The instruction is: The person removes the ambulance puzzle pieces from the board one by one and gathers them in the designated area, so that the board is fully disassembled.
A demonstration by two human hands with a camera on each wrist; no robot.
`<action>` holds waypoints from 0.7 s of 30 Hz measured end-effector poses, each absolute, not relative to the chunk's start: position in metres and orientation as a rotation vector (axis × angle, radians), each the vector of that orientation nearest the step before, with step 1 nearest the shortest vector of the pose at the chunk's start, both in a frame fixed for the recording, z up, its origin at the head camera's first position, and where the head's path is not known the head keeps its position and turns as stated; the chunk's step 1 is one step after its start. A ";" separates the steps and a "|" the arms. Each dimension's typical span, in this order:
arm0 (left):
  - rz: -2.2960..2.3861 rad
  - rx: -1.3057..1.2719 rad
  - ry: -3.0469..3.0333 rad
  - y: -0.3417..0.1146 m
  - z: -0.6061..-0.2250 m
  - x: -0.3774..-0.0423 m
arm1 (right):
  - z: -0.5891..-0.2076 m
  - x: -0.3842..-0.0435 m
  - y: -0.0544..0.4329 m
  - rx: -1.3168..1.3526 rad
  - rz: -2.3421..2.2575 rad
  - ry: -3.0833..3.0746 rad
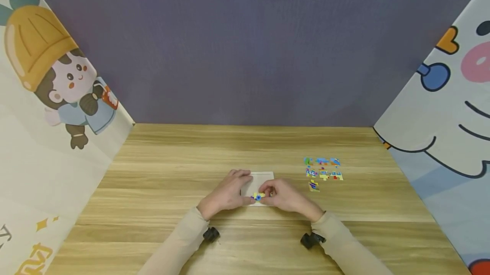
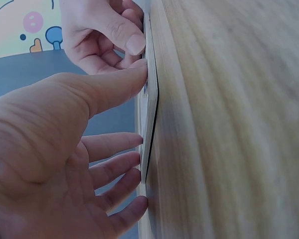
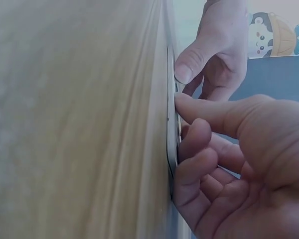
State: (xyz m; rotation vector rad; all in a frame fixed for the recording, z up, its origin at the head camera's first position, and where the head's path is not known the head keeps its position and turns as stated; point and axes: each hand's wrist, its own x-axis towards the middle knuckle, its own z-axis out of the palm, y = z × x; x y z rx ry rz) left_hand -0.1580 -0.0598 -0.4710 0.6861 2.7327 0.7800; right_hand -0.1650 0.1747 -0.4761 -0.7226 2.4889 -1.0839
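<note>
A shallow white puzzle tray [image 1: 263, 177] lies flat on the table between the two hands. Several yellow and blue jigsaw puzzle pieces [image 1: 258, 197] sit along its near edge, partly covered by the fingers. My left hand [image 1: 228, 192] is at the tray's left side; its thumb presses near the pieces, and its fairly straight fingers [image 2: 117, 144] touch the tray's side. From the right, my right hand [image 1: 285, 196] pinches a puzzle piece at the near edge between thumb and curled fingers [image 3: 197, 137]. Both thumb tips nearly meet at the tray. Most of the pinched piece is hidden.
Loose puzzle pieces [image 1: 323, 173] lie in rough rows on the wooden table [image 1: 172, 151], right of the tray. A dark panel [image 1: 245, 53] stands behind the table, with cartoon-printed walls on both sides.
</note>
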 end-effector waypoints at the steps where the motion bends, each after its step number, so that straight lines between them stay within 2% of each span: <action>1: 0.782 0.687 2.732 -0.060 -0.471 -0.158 | -0.476 -0.165 0.174 -0.720 -1.086 2.485; 21: 0.786 0.670 2.735 -0.060 -0.470 -0.158 | -0.477 -0.167 0.181 -0.689 -1.225 2.463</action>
